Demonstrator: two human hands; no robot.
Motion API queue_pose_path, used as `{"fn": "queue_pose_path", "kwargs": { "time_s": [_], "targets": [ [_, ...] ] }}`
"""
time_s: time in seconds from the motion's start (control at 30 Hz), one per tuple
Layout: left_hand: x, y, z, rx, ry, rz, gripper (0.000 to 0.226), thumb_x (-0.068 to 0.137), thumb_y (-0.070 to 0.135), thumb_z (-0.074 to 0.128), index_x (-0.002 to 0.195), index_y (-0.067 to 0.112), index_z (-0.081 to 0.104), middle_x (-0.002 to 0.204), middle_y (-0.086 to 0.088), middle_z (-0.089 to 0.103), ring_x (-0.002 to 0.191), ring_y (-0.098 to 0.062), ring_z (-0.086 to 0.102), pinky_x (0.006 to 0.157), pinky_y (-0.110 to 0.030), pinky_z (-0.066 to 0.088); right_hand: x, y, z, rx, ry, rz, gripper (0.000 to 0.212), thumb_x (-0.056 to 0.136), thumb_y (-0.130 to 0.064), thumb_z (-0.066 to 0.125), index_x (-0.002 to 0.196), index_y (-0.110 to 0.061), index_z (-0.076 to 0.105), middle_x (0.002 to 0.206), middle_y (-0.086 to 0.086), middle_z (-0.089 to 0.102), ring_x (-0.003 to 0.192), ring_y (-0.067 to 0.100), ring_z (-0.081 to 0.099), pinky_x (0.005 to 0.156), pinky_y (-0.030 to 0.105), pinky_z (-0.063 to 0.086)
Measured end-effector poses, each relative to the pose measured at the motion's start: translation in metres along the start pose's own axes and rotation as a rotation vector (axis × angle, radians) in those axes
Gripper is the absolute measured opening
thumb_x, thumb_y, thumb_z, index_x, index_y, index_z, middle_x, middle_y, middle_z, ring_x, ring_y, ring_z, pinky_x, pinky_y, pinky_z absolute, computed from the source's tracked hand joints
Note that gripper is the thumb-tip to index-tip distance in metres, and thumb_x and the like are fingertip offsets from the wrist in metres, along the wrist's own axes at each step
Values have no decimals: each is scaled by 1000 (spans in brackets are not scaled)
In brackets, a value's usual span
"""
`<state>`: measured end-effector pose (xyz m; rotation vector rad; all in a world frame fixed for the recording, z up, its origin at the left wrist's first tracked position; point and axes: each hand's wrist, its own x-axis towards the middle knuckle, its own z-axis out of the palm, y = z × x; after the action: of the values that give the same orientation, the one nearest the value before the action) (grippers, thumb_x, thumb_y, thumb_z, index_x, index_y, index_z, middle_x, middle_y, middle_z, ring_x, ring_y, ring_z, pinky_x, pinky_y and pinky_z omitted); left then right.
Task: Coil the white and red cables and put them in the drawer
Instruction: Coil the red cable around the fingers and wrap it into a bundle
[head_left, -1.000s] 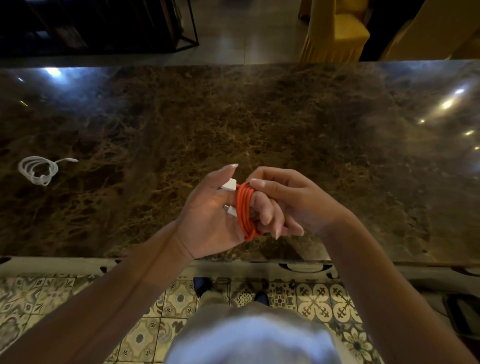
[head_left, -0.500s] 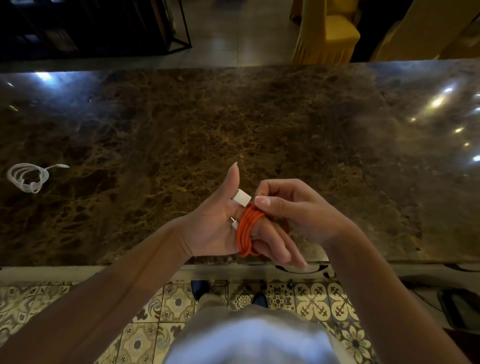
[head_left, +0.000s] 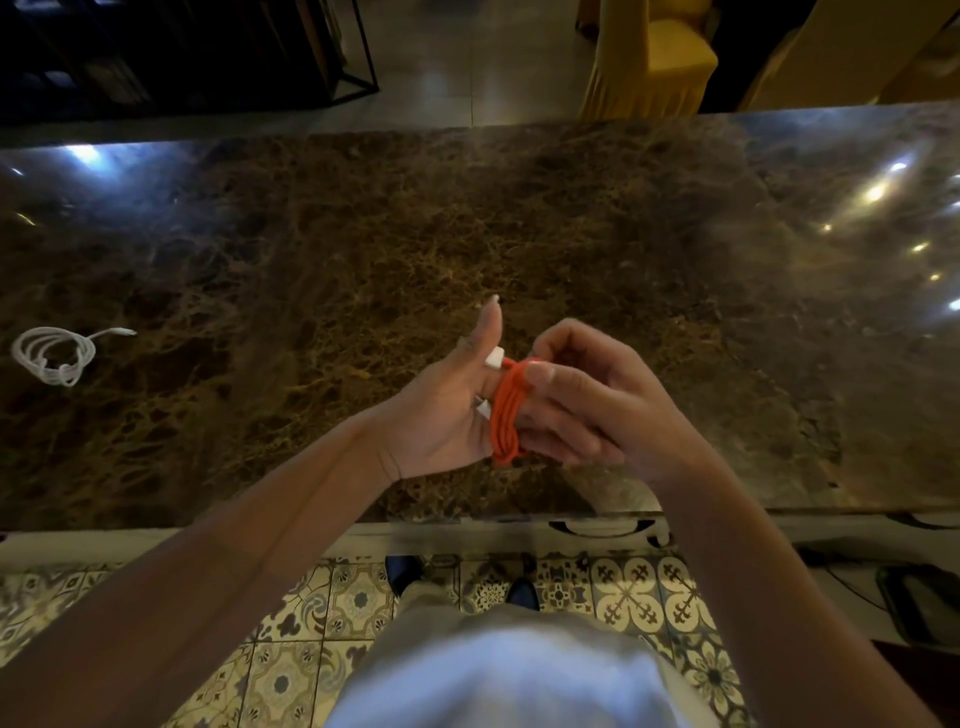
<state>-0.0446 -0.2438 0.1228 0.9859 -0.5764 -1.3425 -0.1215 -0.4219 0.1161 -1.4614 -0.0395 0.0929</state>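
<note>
Red cable (head_left: 505, 413), wound in a tight bundle around the fingers of my left hand (head_left: 447, 410), sits above the near edge of the marble worktop (head_left: 519, 223). My right hand (head_left: 587, 400) pinches the top of the loops, seemingly tucking an end, though the fingertips hide it. Two white plugs (head_left: 493, 359) poke out beside the raised left thumb. Should that pinch slacken, I judge the coil would spring loose and unravel. Left fingers lie straight, palm up, inside the coil; right fingers curl over it. Far left, the white cable (head_left: 52, 353) lies already coiled. No drawer is clearly visible.
</note>
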Motion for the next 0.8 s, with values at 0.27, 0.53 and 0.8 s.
{"fn": "queue_pose_path", "kwargs": {
  "time_s": [0.27, 0.53, 0.8],
  "targets": [
    [8, -14, -1, -92, 501, 202, 99, 101, 69, -1, 148, -1, 51, 153, -17, 56, 148, -24, 47, 124, -40, 34, -12, -6, 28, -929, 433, -424, 28, 89, -32, 75, 111, -17, 69, 106, -4, 61, 94, 9, 57, 79, 22, 49],
    [10, -25, 1, -150, 593, 203, 93, 99, 74, 14, 149, 6, 53, 155, -15, 54, 149, -27, 46, 127, -51, 27, -1, 3, 37, -1189, 271, -448, 32, 95, -25, 66, 127, -20, 68, 118, -2, 73, 99, 16, 71, 72, 35, 59],
    [13, -22, 11, -173, 691, 225, 90, 103, 70, 14, 134, 0, 62, 124, -10, 76, 129, -23, 65, 116, -43, 43, 9, 2, 34, -1370, 227, -497, 22, 90, -19, 66, 112, -22, 70, 100, 2, 69, 87, 22, 61, 72, 37, 52]
  ]
}}
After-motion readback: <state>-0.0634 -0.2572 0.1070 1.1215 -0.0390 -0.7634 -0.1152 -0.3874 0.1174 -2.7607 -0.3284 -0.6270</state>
